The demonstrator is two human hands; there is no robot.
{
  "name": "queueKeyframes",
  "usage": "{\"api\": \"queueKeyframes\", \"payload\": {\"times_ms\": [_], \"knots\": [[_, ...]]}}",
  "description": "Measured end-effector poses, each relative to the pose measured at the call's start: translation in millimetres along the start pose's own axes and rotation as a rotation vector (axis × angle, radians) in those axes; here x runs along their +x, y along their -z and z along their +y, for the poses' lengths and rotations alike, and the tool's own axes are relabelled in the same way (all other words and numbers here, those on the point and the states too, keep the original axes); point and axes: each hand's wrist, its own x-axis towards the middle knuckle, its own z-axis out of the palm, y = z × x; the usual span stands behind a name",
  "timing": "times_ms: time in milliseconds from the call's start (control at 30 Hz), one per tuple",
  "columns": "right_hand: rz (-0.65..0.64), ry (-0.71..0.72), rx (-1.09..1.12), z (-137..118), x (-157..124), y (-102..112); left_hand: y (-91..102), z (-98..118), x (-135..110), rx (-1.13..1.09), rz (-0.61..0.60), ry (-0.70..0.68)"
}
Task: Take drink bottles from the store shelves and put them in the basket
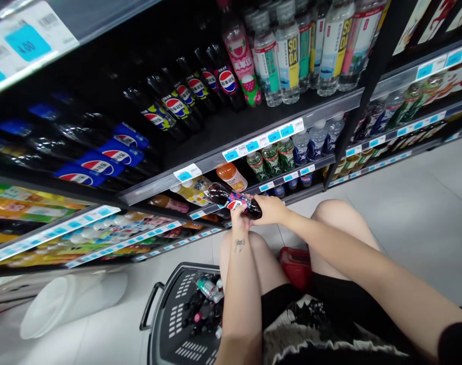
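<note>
A dark cola bottle (218,194) with a blue, red and white label lies tilted across both hands, in front of the lower shelves. My left hand (240,217) is closed around its label from the near side. Around the base end, my right hand (268,208) is closed too, its fingers partly hidden behind the bottle. On the shelf above stand several similar cola bottles (178,107), a pink-labelled bottle (240,58) and clear soda water bottles (289,58). Below left of my hands, a dark grey basket (183,304) holds several bottles.
A price-tag rail (267,138) runs along the shelf edge just above my hands. Large cola bottles (102,165) lean at the left. Lower shelves carry green-labelled bottles (271,162). A white bucket (50,306) lies on the floor at left; a red object (295,266) sits between the knees.
</note>
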Motion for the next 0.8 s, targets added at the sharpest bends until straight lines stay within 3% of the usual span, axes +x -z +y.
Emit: {"api": "queueKeyframes", "payload": {"times_ms": [133, 367, 567, 800], "knots": [[-0.061, 0.091, -0.045, 5.9, -1.7, 8.0, 1.8, 2.5, -2.4, 0.06, -0.046, 0.003], [-0.104, 0.175, -0.089, 19.3, 2.7, 16.5, 0.1, 1.8, -2.8, 0.109, -0.026, 0.062], [-0.045, 0.129, -0.095, 25.0, -2.9, 15.3, 1.6, -2.0, -1.4, 0.286, -0.168, 0.049], [-0.052, 0.072, -0.031, 26.1, -8.9, 15.8, 0.3, -8.5, -1.0, 0.326, -0.109, 0.083]]}}
